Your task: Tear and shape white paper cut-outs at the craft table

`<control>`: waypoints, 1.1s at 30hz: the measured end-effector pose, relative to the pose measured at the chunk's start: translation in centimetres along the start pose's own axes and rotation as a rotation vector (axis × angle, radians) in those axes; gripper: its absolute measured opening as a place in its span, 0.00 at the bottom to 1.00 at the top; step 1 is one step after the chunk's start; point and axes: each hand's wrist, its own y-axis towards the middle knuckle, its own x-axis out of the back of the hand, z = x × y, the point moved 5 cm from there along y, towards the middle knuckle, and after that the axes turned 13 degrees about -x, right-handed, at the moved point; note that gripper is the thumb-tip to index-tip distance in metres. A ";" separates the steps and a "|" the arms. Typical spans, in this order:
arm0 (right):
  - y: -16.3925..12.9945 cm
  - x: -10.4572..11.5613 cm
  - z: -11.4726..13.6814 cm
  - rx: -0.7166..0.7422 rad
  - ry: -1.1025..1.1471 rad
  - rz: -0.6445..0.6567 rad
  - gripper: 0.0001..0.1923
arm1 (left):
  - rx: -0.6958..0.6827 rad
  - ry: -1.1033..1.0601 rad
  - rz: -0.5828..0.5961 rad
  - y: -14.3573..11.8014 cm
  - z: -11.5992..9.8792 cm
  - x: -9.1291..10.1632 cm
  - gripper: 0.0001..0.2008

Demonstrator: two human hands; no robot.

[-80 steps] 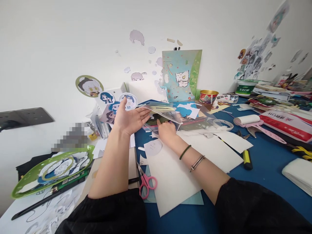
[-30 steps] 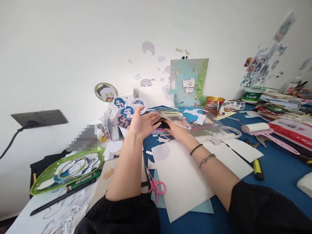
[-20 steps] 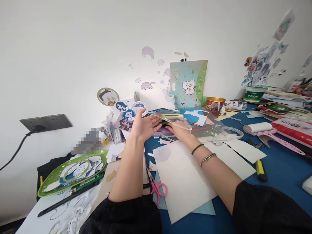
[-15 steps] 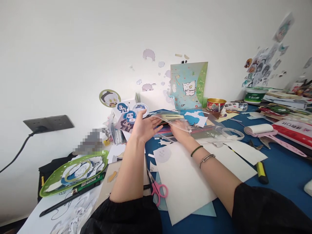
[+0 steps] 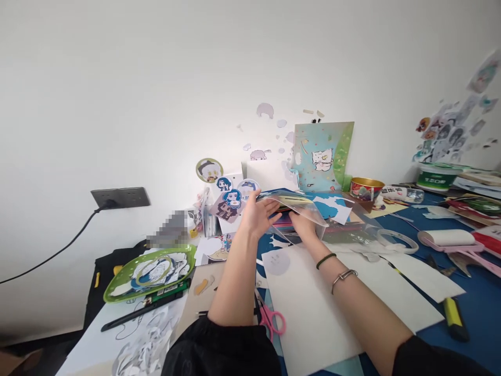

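A clear plastic bag (image 5: 319, 208) with a stack of coloured paper sheets (image 5: 284, 197) lies at the back of the desk, its mouth facing me. My left hand (image 5: 260, 215) is open at the bag's left edge, palm up, fingers spread and reaching against the film. Inside the bag's mouth is my right hand (image 5: 306, 225), under the upper film; most of its fingers are hidden, so I cannot see whether they grip a sheet. White paper sheets (image 5: 313, 308) lie beneath my right forearm. Pink-handled scissors (image 5: 274, 319) rest between my forearms.
To the left a green tray (image 5: 113, 290) holds paper cutouts, with a black pen-like stick (image 5: 136, 316) in front. A roll of white tape (image 5: 397, 241), a pink lint roller (image 5: 450, 239) and a yellow-black highlighter (image 5: 456, 318) lie right. A red-gold bowl (image 5: 366, 190) stands behind.
The view has turned a little left, shifting everything rightward and slightly down. My right hand sits deeper under the film, which is lifted wider. The left hand stays spread beside the bag.
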 end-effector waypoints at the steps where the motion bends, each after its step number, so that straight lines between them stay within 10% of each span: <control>1: 0.3 -0.5 -0.1 -0.033 0.070 0.021 0.14 | -0.006 -0.002 -0.009 0.0 0.0 0.1 0.23; 13: 1.0 -5.0 -2.6 -0.331 0.520 0.148 0.15 | -0.037 -0.001 -0.078 0.3 0.3 0.3 0.18; 25: 1.0 -3.2 -3.0 -0.299 0.555 0.313 0.25 | -0.022 -0.035 -0.067 0.2 0.1 0.5 0.19; 33: 1.2 -3.7 -2.6 -0.216 0.513 0.195 0.21 | -0.124 -0.024 -0.238 0.6 1.3 0.3 0.09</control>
